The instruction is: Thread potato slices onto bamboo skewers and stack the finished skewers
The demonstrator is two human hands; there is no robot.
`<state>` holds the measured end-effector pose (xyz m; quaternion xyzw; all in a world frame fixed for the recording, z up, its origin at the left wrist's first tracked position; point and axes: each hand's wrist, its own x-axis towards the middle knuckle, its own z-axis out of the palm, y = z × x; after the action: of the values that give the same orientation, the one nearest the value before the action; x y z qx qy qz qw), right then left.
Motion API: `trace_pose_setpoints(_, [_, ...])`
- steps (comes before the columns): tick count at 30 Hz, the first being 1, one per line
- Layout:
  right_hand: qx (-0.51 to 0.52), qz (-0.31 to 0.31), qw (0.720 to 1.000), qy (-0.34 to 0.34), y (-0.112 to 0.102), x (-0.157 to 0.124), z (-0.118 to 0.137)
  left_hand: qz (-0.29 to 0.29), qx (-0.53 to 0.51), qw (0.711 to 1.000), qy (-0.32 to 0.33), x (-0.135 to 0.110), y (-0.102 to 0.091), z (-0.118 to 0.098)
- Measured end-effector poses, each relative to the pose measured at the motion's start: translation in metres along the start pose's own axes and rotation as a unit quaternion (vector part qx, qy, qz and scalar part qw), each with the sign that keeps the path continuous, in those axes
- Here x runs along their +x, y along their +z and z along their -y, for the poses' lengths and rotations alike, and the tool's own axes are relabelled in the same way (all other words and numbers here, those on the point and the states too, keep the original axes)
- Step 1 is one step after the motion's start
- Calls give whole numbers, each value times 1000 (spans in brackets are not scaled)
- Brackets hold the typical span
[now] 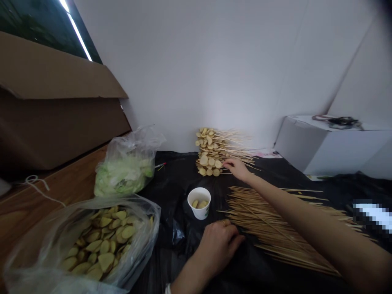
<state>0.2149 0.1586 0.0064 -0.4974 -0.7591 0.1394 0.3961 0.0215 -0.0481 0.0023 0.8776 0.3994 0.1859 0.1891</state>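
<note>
My right hand (236, 168) reaches far forward to a stack of skewered potato slices (210, 152) by the wall, its fingers pinched at the stick ends of the lowest skewer. My left hand (218, 244) rests knuckles up on the black plastic sheet (177, 179), fingers curled onto the near tips of a loose pile of bare bamboo skewers (275, 228). A white paper cup (199, 203) with a few slices stands between the hands.
A clear bag of potato slices (101, 245) sits at the near left, with a bag of green leaves (125, 171) behind it. A brown cardboard box (58, 106) stands at the left, a white box (330, 143) at the right.
</note>
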Motion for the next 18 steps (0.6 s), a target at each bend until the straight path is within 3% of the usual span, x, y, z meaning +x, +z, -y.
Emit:
trace_pose_setpoints(11, [-15,34,999,-32,10,-17,-9,13,4,1000,-18,1,0,2])
trace_pose_setpoints(18, [-50,35,998,-33,22,-13,-7,19,1,1000,-22,1,0,2])
